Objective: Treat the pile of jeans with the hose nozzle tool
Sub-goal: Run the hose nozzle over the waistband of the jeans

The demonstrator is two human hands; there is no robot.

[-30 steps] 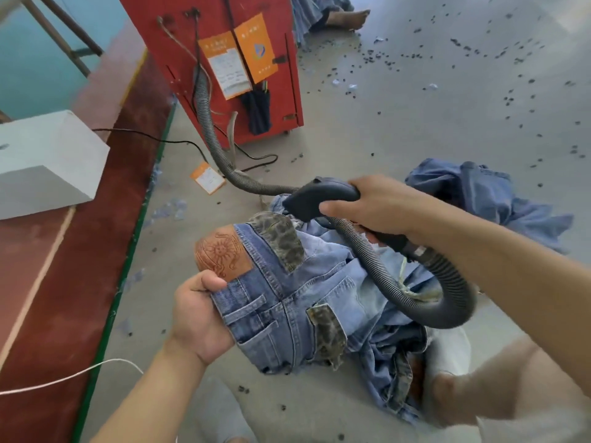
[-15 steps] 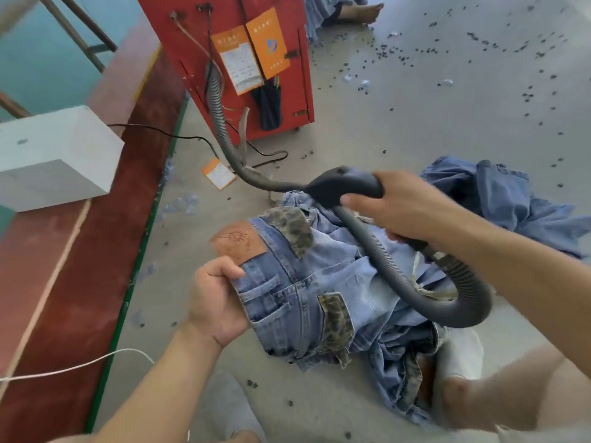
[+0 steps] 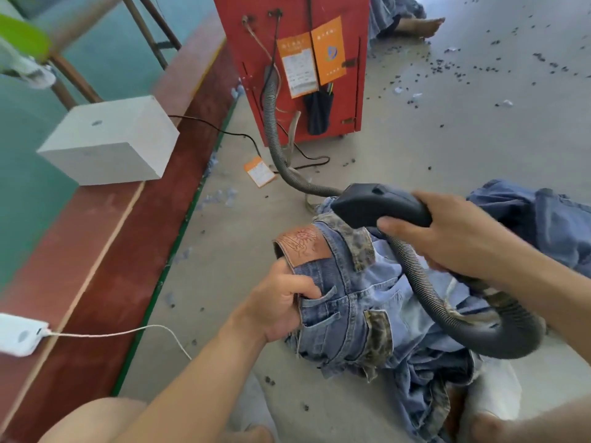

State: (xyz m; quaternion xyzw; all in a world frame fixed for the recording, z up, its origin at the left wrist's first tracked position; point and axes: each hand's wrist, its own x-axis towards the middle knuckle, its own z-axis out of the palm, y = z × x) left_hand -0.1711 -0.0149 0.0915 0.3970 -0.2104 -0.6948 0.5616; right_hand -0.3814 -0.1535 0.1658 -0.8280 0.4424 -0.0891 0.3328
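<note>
Denim, pale blue: jeans (image 3: 361,302) heaped on the grey floor (image 3: 447,148), waistband end lifted. Left hand (image 3: 278,302) grips the waistband edge, fingers curled round the fabric just below the tan leather patch (image 3: 299,244). Right hand (image 3: 454,235) wraps the black nozzle (image 3: 371,204), thumb under it, fingers over the top. Nozzle mouth sits just beyond the left fingers, above the patch; contact with the cloth unclear. Ribbed grey hose (image 3: 447,318) loops under the right wrist and across the jeans, a further stretch running to the red machine (image 3: 287,33).
</note>
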